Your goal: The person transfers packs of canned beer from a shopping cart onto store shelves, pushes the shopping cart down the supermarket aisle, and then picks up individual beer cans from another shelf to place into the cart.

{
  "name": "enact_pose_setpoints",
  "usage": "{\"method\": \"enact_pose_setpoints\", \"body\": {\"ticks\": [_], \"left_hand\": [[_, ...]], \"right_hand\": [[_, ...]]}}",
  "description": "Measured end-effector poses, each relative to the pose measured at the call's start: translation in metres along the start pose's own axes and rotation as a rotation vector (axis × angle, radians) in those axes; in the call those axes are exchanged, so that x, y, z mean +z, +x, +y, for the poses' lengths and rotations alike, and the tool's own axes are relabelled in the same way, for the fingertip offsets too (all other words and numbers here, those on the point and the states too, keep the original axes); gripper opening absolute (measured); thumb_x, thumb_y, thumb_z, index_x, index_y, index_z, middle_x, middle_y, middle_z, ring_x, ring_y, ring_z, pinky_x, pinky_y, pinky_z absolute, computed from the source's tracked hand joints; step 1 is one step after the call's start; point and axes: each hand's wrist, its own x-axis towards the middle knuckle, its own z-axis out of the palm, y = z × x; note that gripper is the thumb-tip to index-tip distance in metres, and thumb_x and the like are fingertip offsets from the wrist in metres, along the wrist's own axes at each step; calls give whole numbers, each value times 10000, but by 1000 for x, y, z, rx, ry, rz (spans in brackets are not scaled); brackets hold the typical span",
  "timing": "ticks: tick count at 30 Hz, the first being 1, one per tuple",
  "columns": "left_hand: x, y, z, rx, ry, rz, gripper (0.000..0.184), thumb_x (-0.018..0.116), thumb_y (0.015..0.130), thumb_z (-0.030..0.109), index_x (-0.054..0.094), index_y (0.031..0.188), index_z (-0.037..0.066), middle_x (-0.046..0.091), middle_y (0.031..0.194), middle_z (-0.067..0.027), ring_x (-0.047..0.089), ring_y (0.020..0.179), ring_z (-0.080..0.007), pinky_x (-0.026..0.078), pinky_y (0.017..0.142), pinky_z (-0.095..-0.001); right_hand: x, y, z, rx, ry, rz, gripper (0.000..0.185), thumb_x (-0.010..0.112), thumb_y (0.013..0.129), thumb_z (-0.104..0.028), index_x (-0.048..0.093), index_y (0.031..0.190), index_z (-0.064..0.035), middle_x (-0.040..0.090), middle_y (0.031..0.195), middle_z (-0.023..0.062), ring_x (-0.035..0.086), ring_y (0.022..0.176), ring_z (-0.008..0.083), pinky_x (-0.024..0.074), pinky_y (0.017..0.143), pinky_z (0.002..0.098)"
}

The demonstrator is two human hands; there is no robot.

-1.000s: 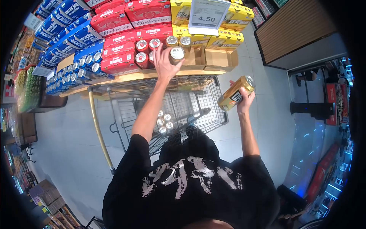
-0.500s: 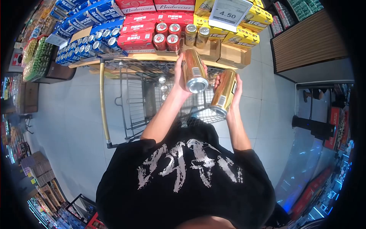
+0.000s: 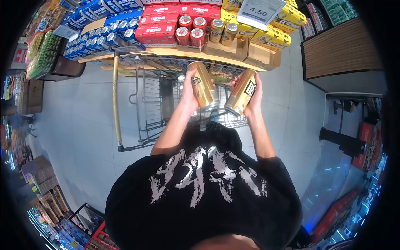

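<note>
In the head view, my left hand (image 3: 190,95) is wrapped round a gold can (image 3: 203,86), which tilts with its lower end toward me. My right hand (image 3: 254,96) grips a second gold can (image 3: 242,92), tilted so its lower end points toward the first. The two cans are held apart, above the wire shopping cart (image 3: 152,121). Silver can tops (image 3: 181,78) show in the cart, partly hidden by my left forearm and hand. On the shelf beyond stand two gold cans (image 3: 216,30) beside several red cans (image 3: 197,36).
Blue cans (image 3: 110,38) and red Budweiser packs (image 3: 156,33) fill the shelf's left part. Yellow packs (image 3: 271,37) and an open cardboard tray (image 3: 264,56) are at its right. A price sign (image 3: 257,12) stands above. The cart's handle (image 3: 116,100) is at the left.
My left hand has taken a gold can off the shelf and brought it back over the cart. My right hand has moved its can inward, beside the other. The view has shifted.
</note>
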Motion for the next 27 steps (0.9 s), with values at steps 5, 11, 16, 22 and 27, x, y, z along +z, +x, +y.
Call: {"method": "enact_pose_setpoints", "body": {"ticks": [5,11,16,22,27], "left_hand": [[-56,27,-18,525,393,109,572,770,762,24,462,1243,56,612,1119,-74,623,967,-168,543,852,-336],[-115,51,-27,887,865,49,713,855,636,33,501,1255,72,590,1209,-102,556,1158,-197,454,989,-346],[-123,69,-3,960,1187,104,641,821,596,21,567,1181,90,609,1196,-75,580,1120,-223,449,971,-344],[-159,125,1,805,1347,195,601,816,633,75,530,1162,96,668,1085,-113,648,1024,-257,507,871,-359],[-199,182,-9,572,1468,290,656,838,637,149,471,1178,100,659,1060,-203,634,1010,-377,510,855,-429]], "right_hand": [[-19,-4,9,-272,-538,46,413,717,839,-306,584,1117,-31,664,986,83,641,902,175,536,794,334],[-36,-14,21,-384,-1034,-6,570,862,675,-117,559,1149,-26,665,1059,62,640,972,162,499,899,306],[-46,-15,32,-558,-1490,-188,634,848,638,-117,557,1198,-68,665,1150,128,660,1051,261,510,933,356],[-75,2,52,-439,-1520,-128,610,842,627,-124,596,1183,-79,682,1103,162,664,1038,314,514,924,375],[-103,17,72,-465,-1566,-17,626,851,589,-113,610,1165,-64,540,1165,133,562,1115,312,501,936,398]]}}
